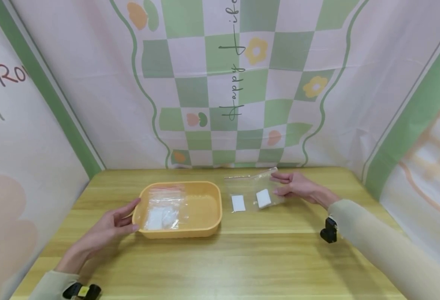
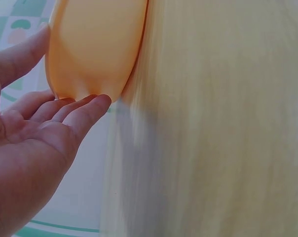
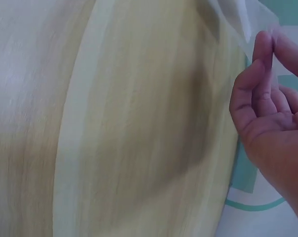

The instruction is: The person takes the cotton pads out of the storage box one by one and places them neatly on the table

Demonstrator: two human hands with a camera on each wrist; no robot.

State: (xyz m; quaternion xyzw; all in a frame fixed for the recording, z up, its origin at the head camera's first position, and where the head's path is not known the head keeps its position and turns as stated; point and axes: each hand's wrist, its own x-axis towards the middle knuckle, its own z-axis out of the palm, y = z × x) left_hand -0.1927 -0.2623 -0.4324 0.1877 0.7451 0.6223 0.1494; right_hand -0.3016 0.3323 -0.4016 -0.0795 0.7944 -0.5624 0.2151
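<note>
A yellow plastic tray [image 1: 203, 208] stands on the table, left of centre. My left hand [image 1: 109, 229] holds its left end, thumb on one side and fingers against the outer wall [image 2: 97, 54]. Clear zip bags [image 1: 166, 198] with white contents lie in the tray's left half. Right of the tray, my right hand [image 1: 298, 187] pinches the right edge of a clear zip bag [image 1: 248, 187] between thumb and fingers. Two white square pieces [image 1: 263, 198] show within the bag's outline. In the right wrist view, part of the clear bag [image 3: 260, 17] hangs from the fingertips.
The wooden table [image 1: 223, 266] runs back to a patterned cloth [image 1: 220, 87] with green and white checks. Cloth side walls [image 1: 36, 175] rise at left and right. A black wrist camera [image 1: 329, 230] sits on the right sleeve, another [image 1: 83, 290] on the left.
</note>
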